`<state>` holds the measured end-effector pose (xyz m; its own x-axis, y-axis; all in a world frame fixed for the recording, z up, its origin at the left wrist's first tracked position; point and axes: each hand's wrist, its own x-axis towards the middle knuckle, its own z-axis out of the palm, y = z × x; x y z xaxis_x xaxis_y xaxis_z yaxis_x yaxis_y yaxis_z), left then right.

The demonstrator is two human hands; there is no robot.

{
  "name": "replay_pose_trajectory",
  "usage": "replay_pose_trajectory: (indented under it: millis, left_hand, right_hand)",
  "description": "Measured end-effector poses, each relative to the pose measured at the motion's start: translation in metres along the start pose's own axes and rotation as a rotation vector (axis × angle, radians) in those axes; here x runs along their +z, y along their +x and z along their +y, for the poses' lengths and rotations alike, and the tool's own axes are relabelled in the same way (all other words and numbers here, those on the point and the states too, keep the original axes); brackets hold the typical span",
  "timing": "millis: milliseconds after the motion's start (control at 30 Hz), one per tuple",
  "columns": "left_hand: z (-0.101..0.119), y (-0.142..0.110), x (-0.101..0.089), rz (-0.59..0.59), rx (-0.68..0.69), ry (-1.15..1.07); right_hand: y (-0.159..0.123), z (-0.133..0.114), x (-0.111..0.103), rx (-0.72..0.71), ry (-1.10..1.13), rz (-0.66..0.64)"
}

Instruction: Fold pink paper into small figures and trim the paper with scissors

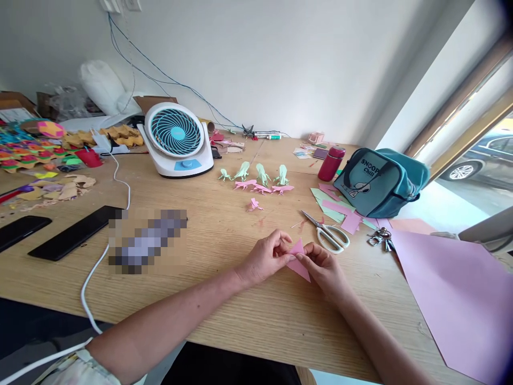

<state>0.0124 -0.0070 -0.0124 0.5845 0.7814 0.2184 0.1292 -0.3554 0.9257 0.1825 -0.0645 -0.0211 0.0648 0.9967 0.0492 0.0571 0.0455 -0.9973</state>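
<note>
My left hand (266, 256) and my right hand (325, 270) meet over the wooden table (224, 315) and both pinch a small folded piece of pink paper (298, 262). The paper is a pointed, triangular shape held between the fingertips just above the table top. White-handled scissors (329, 234) lie just behind my right hand. A large pink sheet (452, 289) lies flat to the right.
Folded green and pink paper figures (260, 179) stand mid-table before a white desk fan (178, 140). A teal bag (380, 181), a red bottle (331, 163), keys (380, 237) and paper scraps sit right. Two black phones (72, 232), a white cable (94, 267) and colourful paper pieces lie left.
</note>
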Motion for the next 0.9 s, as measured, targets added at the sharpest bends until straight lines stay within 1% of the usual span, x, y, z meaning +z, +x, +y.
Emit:
replay_pose_trajectory:
  millis: [67,233,367,500,600,733,800,833,900]
  left_hand:
    - [0.000,0.001,-0.002,-0.015,-0.004,0.032]
    - [0.002,0.000,-0.008,-0.074,0.090,0.060]
    - [0.005,-0.002,-0.012,-0.124,0.116,0.054]
    - [0.006,-0.001,-0.018,-0.091,0.102,0.051]
    - [0.004,0.000,-0.021,-0.077,0.100,0.039]
    - [0.003,-0.002,-0.023,-0.115,0.100,0.022]
    - [0.003,-0.002,-0.023,-0.091,0.086,0.017]
    - [0.002,-0.002,-0.023,-0.062,0.078,0.018]
    - [0.002,-0.002,-0.023,-0.013,0.065,0.028]
  right_hand:
    - [-0.001,-0.003,0.002,0.006,0.035,0.000]
    - [0.002,-0.015,0.009,0.024,0.087,-0.010]
    - [0.006,-0.024,0.014,0.062,0.100,-0.045]
    - [0.015,-0.029,0.015,0.082,0.106,-0.069]
    - [0.029,-0.028,0.011,0.095,0.103,-0.075]
    - [0.044,-0.020,0.004,0.068,0.141,0.006]
    - [0.043,-0.016,0.003,0.053,0.170,0.023]
    - [0.040,-0.014,0.004,0.067,0.179,-0.012]
    - [0.033,-0.012,0.006,0.107,0.116,-0.106]
